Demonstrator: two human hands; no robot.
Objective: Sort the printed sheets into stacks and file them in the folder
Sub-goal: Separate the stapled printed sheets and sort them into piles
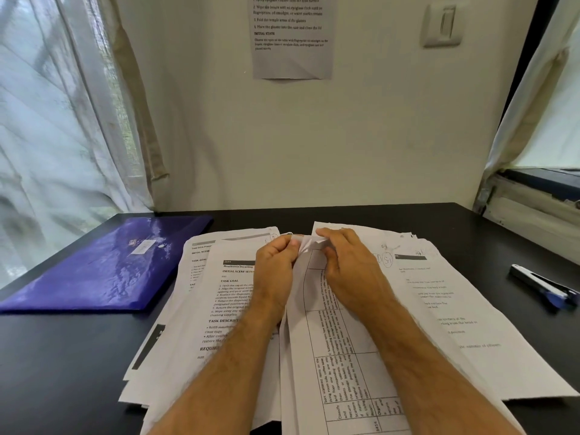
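Fingers [293,246] of the left hand [276,265] and the right hand [348,265] pinch the crumpled top edge of one table sheet [339,365]. It lies on a loose pile of printed sheets [232,296] on the black desk [62,356]. To the left lies a shut purple folder [106,268]. A pen [544,287] lies far right.

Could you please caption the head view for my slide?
Both hands pinch a table-printed sheet over loose printed sheets; blue folder lies left.

A home study corner: black desk [78,356], curtained window [56,105], taped instruction sheet [292,39].
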